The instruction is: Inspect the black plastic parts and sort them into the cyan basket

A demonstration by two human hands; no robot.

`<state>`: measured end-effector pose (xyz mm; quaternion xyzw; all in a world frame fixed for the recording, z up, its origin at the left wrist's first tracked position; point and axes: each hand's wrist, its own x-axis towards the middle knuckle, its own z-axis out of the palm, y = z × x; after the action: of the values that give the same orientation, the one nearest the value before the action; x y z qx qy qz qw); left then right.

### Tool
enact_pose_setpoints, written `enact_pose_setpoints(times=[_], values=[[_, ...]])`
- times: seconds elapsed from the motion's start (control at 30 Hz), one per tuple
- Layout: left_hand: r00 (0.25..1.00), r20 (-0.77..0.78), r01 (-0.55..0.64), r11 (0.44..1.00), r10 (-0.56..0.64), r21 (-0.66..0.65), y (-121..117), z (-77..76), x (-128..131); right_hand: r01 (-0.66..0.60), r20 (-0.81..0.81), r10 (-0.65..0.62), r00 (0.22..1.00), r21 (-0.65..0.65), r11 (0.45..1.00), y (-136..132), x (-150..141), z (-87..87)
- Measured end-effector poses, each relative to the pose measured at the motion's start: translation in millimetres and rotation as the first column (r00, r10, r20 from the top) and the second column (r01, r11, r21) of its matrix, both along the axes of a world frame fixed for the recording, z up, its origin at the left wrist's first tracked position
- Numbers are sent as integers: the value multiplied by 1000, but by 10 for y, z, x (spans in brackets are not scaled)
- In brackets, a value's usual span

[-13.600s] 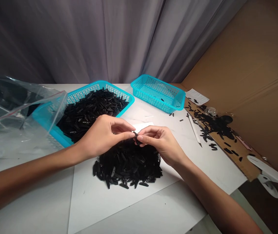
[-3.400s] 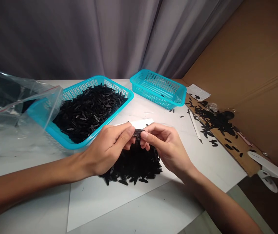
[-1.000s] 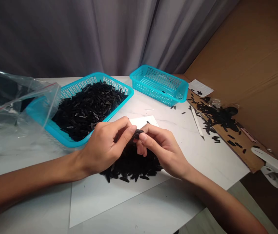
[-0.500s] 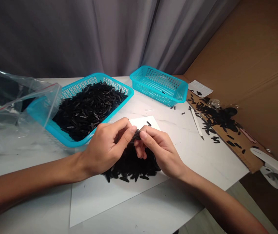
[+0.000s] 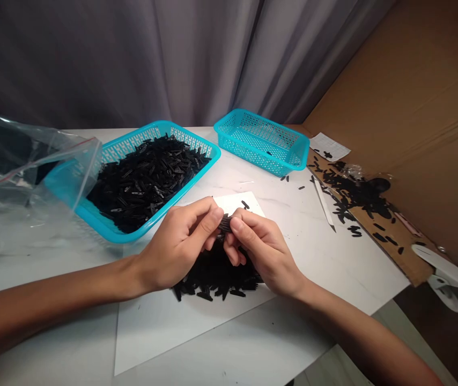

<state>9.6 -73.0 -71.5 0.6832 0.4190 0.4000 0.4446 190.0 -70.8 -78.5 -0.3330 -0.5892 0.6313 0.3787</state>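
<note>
Between my two hands is a small bundle of thin black strips [image 5: 224,223], lined up side by side. The thumb and fingers of my left hand [image 5: 186,241] pinch its left end, and those of my right hand [image 5: 267,246] pinch the right end. Right below lies a pile of similar black pieces [image 5: 223,279] on a white sheet [image 5: 164,332], partly hidden by my hands. Left of my hands stands a blue plastic basket [image 5: 132,236] heaped with loose black pieces [image 5: 148,177]. I cannot make out exactly what the pieces are.
A second blue basket [image 5: 253,155] stands at the back with a black bit inside. Clear zip bags [image 5: 64,161] lie at the left. On the right are a white pointed tool [image 5: 324,203], scattered black pieces [image 5: 366,195] on cardboard [image 5: 408,262], and a paper slip [image 5: 331,146].
My left fingers have shifted slightly on the bundle, and more of it shows between the hands. The baskets and the pile stay where they were.
</note>
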Motion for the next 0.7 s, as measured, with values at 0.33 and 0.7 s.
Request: enact_pose_setpoints(times=[0.33, 0.7], values=[[975, 204, 115, 982, -83, -149, -20, -34, 22, -37, -96, 37, 995, 0, 999, -6, 3, -64], [978, 193, 112, 978, -78, -175, -44, -134, 49, -42, 23, 40, 999, 87, 995, -20, 4, -28]])
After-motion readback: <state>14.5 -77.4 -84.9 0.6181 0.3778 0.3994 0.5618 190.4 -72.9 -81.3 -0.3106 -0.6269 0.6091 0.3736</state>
